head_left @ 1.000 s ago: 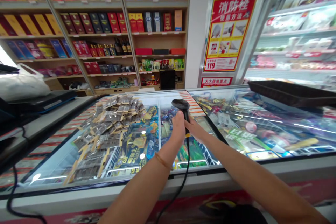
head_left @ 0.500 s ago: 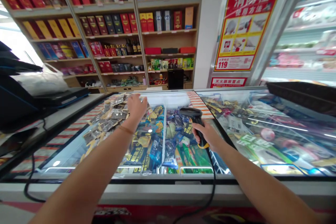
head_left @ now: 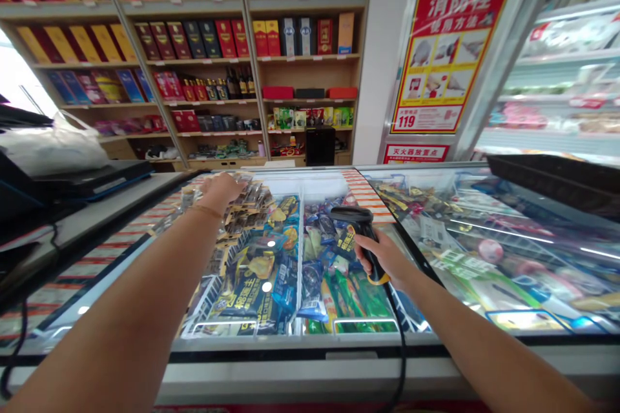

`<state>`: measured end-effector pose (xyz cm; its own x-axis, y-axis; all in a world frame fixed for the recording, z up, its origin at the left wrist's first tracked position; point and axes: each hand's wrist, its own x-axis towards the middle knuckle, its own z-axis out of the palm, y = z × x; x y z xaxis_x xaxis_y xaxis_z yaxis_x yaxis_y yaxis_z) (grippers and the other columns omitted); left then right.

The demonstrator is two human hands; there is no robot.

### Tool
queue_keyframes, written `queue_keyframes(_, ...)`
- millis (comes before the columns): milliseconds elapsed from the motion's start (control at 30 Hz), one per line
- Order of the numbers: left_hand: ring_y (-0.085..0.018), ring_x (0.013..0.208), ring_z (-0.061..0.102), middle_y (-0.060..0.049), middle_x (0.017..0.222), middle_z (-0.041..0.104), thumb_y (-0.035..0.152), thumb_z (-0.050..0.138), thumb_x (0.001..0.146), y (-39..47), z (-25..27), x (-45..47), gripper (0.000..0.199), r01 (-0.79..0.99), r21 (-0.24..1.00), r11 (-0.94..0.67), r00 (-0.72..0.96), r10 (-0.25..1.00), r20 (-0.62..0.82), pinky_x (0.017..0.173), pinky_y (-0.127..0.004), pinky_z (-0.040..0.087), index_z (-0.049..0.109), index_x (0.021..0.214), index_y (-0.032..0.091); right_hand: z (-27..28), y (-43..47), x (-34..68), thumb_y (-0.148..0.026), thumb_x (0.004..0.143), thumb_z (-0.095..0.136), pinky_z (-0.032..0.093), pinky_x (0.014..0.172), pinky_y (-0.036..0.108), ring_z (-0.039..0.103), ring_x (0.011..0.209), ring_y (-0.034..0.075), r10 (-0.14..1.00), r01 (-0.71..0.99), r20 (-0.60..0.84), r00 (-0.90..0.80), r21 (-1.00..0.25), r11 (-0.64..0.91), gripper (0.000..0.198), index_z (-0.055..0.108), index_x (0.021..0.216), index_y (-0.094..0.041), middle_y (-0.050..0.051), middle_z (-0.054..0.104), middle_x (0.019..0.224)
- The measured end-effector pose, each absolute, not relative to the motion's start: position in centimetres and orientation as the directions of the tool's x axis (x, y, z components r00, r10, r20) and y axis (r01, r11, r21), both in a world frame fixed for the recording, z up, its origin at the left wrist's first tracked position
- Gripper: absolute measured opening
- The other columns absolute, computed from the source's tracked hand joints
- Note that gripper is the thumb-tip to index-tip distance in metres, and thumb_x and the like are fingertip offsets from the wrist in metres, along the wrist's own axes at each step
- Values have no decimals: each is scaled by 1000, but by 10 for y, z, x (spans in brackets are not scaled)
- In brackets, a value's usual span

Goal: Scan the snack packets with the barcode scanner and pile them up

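Note:
My right hand (head_left: 380,255) is wrapped round the grip of a black and yellow barcode scanner (head_left: 352,214), its head level above the freezer glass. A black cable runs down from the grip. At the far left part of the chest freezer (head_left: 349,343), my left hand (head_left: 221,190) is over a spread of small brown-and-clear packets (head_left: 249,206). Its thumb side shows, but the fingertips are hidden, so whether it grips a packet is unclear. Bags of frozen food (head_left: 261,271) in white wire baskets show through the glass beneath.
A second freezer section (head_left: 484,251) with mixed packs is to the right, a long black tray (head_left: 552,177) on it. Left stands a counter with dark equipment (head_left: 97,181) and a white plastic bag (head_left: 51,145). Shelves of boxes (head_left: 206,42) line the back wall.
My left hand has moved left across the packets, uncovering some by its thumb. The right hand still holds the scanner in nearly the same place. The view has shifted slightly.

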<state>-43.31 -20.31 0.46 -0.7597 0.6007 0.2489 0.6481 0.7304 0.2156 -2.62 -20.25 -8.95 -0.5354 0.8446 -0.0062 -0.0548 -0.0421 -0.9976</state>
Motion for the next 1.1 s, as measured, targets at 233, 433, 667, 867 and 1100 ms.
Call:
queue_keyframes(233,-41,126,61,-30,130,65,39,62,92,-200,10,-422,41,663,398,635,-749,549,371,102,-53,48,62,119,7,-89,-201,-25,-57,69,77,38,41,23,46,40,8,842,-68,-13,-539,-996,-58,48,52,89,-20,-5,60,60)
queue_keyframes(433,-26,95,68,-10,95,72,30,59,91,-178,-26,-344,19,461,887,12,-711,603,361,88,-38,55,66,101,16,-86,-204,-22,-45,66,77,42,43,25,52,42,10,842,-67,-14,-539,-996,-60,46,53,95,-20,-2,67,69)
queue_keyframes(667,-20,82,72,-5,82,73,20,60,85,-164,-105,-276,8,130,988,-88,-640,753,151,75,-33,60,64,90,17,-89,-213,-23,-39,72,72,41,44,24,48,39,10,860,6,41,-508,-999,52,38,53,98,-20,-7,57,57)
queue_keyframes(867,-19,92,73,-6,93,75,16,56,89,-163,-122,-284,9,54,995,-89,-613,783,104,79,-31,62,63,93,17,-89,-221,-22,-52,75,74,39,42,25,47,37,11,888,67,65,-456,-992,107,41,52,92,-22,-7,54,53)
queue_keyframes(1100,-21,94,73,-7,96,74,17,59,89,-160,-129,-288,7,25,995,-99,-583,807,95,85,-37,63,63,94,18,-85,-225,-22,-52,76,71,38,41,26,45,36,11,873,120,20,-487,-989,90,38,51,89,-22,-6,52,50)
